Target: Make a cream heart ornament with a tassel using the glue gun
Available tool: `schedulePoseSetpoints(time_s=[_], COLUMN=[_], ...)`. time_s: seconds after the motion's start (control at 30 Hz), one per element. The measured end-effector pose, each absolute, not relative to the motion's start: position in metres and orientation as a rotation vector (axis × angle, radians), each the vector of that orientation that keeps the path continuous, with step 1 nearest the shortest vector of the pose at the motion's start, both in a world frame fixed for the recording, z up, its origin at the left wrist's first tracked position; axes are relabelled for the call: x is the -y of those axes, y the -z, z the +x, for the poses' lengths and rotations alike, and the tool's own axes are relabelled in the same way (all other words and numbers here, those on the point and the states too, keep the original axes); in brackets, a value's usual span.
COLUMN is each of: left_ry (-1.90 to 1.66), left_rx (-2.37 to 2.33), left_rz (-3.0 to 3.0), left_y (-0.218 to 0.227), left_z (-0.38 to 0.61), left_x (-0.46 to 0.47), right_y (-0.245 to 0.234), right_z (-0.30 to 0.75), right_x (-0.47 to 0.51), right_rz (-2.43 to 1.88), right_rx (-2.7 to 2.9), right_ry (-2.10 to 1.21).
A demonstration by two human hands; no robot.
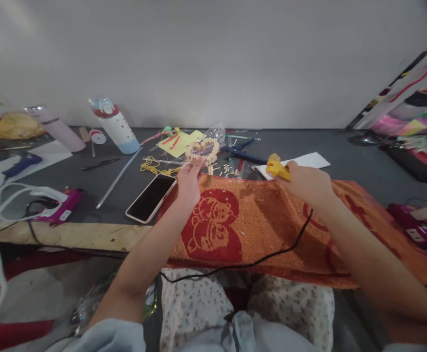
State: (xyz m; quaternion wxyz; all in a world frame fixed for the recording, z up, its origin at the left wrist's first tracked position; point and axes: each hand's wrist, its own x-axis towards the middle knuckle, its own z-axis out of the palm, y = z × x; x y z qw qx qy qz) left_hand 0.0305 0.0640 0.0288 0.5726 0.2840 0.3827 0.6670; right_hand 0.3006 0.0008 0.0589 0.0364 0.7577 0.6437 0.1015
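My left hand pinches a pale beige ring built of small wood-like pieces, held just above the table's middle. In my right hand is a yellow glue gun, its nose pointing left toward the ring with a gap between them. A black cord droops from the right hand across the towel. Beneath both forearms lies an orange towel with a red printed figure. Short pale sticks are scattered behind the towel, beside dark blue pliers. My fingers cover part of the ring and the gun's handle.
A phone lies left of the towel, near yellow string. Two bottles, one white and blue, one pink, stand at the back left. Magenta power strips sit at both sides. White paper lies behind my right hand.
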Motion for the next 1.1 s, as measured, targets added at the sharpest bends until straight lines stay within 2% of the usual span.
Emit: schedulePoseSetpoints(time_s=[0.2,0.37,0.6,0.83,1.1], left_ry=[-1.559,-1.563,-1.575,-1.566,-1.569], left_rx=[-0.906,-0.889,-0.850,-0.798,-0.813], left_rz=[0.688,0.703,0.715,0.723,0.729], left_y=[-0.029,-0.028,-0.033,-0.036,-0.036], left_z=[0.032,0.033,0.034,0.033,0.033], left_x=[-0.063,-0.062,-0.057,-0.056,-0.055], right_y=[-0.035,-0.051,-0.057,-0.046,-0.041], right_z=[0.306,0.279,0.203,0.180,0.176], right_x=[-0.011,-0.004,-0.016,-0.040,-0.040], right_rz=[2.327,2.267,1.970,2.002,2.038], right_rx=[-1.908,-2.168,-3.039,-3.250,-3.356], right_ry=[-0.262,-0.285,0.036,0.620,0.798])
